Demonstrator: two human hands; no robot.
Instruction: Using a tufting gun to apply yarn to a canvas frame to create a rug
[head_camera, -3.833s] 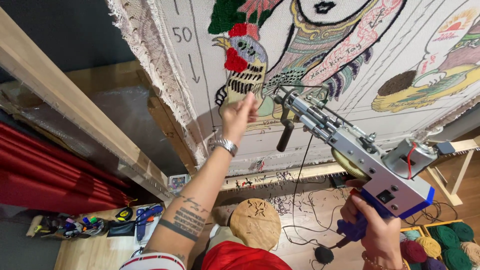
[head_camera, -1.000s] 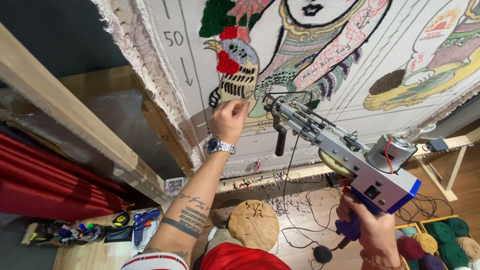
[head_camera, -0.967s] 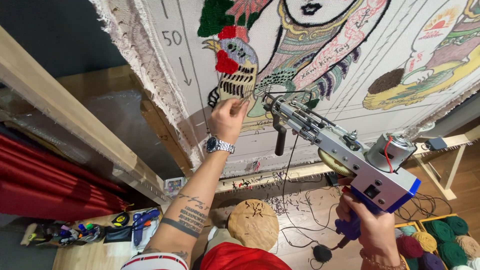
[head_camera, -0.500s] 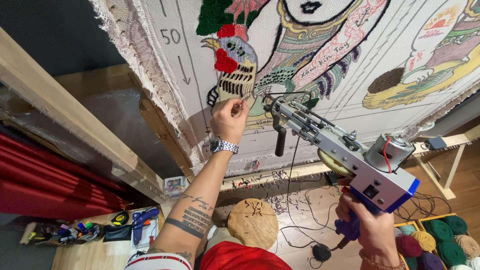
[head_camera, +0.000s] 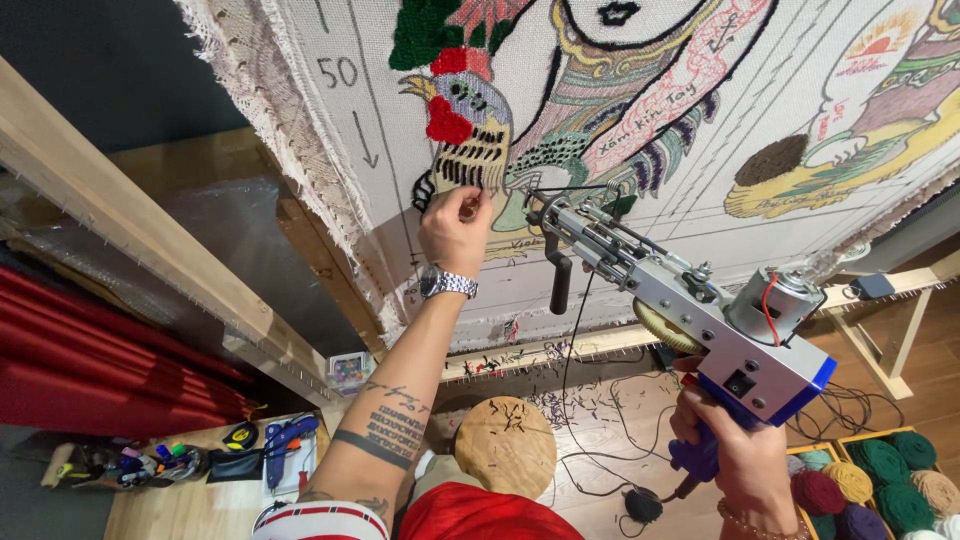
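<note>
My right hand (head_camera: 735, 462) grips the purple handle of a silver and blue tufting gun (head_camera: 690, 310), whose needle end points at the stretched rug cloth (head_camera: 700, 190). My left hand (head_camera: 455, 228) is raised to the cloth with thumb and fingers pinched on a thin black yarn (head_camera: 560, 187) that runs from the gun's tip. It sits just below a tufted bird with a red comb (head_camera: 462, 120). The cloth carries a drawn, partly tufted colourful design. More black yarn hangs from the gun down to a small black ball (head_camera: 640, 505) on the floor.
A wooden frame beam (head_camera: 130, 230) crosses the left side. Below are a round wooden stool (head_camera: 510, 445), yarn scraps on the wooden floor, a crate of coloured yarn balls (head_camera: 885, 485) at lower right, and markers and tools (head_camera: 190, 460) at lower left.
My left hand has closed from spread fingers to a pinch on the black yarn and drawn close to the gun's tip. The gun has shifted slightly left and down.
</note>
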